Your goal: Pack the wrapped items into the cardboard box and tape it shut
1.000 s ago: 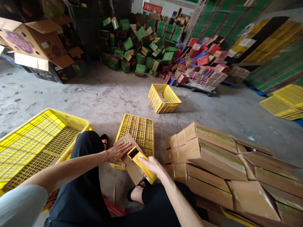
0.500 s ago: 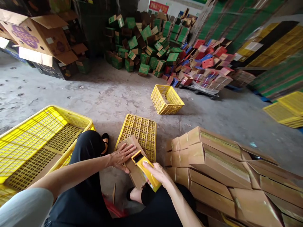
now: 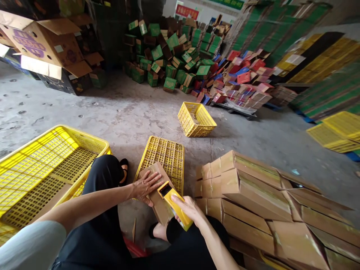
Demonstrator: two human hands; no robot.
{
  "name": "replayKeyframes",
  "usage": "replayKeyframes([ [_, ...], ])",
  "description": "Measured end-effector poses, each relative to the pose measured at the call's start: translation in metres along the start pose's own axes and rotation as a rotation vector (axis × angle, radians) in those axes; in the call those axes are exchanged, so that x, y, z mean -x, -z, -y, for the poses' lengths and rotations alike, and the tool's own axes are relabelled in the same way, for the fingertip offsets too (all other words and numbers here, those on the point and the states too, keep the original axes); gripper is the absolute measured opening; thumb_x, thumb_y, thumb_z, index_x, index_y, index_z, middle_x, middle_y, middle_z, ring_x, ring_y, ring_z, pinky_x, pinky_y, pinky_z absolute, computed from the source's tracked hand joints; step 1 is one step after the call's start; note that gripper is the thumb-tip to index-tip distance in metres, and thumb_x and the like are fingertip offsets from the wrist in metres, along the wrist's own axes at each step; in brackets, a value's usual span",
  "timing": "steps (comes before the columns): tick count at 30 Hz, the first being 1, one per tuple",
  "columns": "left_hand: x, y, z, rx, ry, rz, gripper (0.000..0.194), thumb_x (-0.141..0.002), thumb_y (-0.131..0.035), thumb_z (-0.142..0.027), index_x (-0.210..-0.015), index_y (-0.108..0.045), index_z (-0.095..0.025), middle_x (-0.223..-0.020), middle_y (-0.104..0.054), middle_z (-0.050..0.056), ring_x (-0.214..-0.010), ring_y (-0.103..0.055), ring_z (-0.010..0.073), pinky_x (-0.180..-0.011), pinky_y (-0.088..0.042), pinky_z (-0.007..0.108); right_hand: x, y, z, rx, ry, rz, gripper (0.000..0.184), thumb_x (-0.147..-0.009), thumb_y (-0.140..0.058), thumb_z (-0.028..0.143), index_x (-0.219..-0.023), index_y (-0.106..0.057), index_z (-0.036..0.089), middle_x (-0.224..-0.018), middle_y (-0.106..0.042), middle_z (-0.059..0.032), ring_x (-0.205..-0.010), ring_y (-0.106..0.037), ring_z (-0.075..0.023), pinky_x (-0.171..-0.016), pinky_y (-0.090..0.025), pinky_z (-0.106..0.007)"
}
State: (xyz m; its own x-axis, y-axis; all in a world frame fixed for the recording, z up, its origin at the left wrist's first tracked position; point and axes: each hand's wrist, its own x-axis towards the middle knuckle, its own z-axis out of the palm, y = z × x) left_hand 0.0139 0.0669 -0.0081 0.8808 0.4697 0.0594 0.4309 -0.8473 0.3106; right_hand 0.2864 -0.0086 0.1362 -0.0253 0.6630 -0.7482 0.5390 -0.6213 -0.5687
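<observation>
My left hand (image 3: pixel 146 187) lies flat with its fingers spread on a brown cardboard carton (image 3: pixel 161 208). The carton rests slanted against an upturned yellow plastic crate (image 3: pixel 165 153). In my right hand (image 3: pixel 188 208) is a yellow boxy hand tool (image 3: pixel 176 205) with a dark slot at its far end. My fingers wrap around its body, and the thumb lies along the top. The tool's far end is over the carton's right side; whether it touches the cardboard I cannot tell. The tool's underside is hidden.
A large yellow crate (image 3: pixel 70 129) stands at left, with cardboard inside. Taped cartons (image 3: pixel 253 187) are stacked close at right. Ahead is a smaller yellow crate (image 3: pixel 197 120). Heaps of green boxes (image 3: pixel 170 83) and red boxes (image 3: pixel 243 77) lie further back.
The yellow tool tilts slightly differently, its far end a little further right and lower on the carton. My left hand stays in place. The camera view has turned slightly right.
</observation>
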Motion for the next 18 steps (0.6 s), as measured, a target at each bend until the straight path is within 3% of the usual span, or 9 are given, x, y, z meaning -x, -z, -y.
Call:
replayKeyframes([
  [3, -0.0012, -0.0020, -0.0061, -0.012, -0.002, -0.013, 0.122, -0.085, -0.049, -0.092, -0.173, -0.016, -0.014, -0.175, -0.017, 0.027, -0.160, -0.019, 0.0529, -0.126, -0.016, 0.068, -0.0017, -0.0018, -0.0031, -0.009, -0.001, -0.014, 0.050, -0.098, -0.060, 0.062, -0.081, -0.069, 0.015, -0.058, -0.074, -0.0088, -0.050, -0.072, -0.0198, -0.047, -0.058, -0.024],
  [8, -0.0024, -0.0036, -0.0066, 0.100, -0.091, -0.010, 0.121, -0.091, -0.048, -0.087, -0.173, -0.002, -0.010, -0.176, -0.014, 0.025, -0.163, -0.020, 0.0441, -0.131, -0.018, 0.056, -0.0050, -0.0024, -0.0063, -0.024, 0.020, -0.004, 0.052, -0.097, -0.060, 0.064, -0.088, -0.071, 0.014, -0.058, -0.074, -0.0085, -0.050, -0.072, -0.0198, -0.048, -0.059, -0.025],
  [18, -0.0052, 0.0006, 0.0006, 0.226, -0.051, 0.038, 0.123, -0.088, -0.051, -0.089, -0.173, -0.008, -0.010, -0.176, -0.013, 0.025, -0.163, -0.016, 0.0437, -0.131, -0.017, 0.058, 0.0004, 0.0004, 0.0002, -0.002, -0.019, 0.030, 0.050, -0.096, -0.063, 0.065, -0.083, -0.069, 0.017, -0.055, -0.072, -0.0087, -0.046, -0.071, -0.0204, -0.045, -0.056, -0.024],
])
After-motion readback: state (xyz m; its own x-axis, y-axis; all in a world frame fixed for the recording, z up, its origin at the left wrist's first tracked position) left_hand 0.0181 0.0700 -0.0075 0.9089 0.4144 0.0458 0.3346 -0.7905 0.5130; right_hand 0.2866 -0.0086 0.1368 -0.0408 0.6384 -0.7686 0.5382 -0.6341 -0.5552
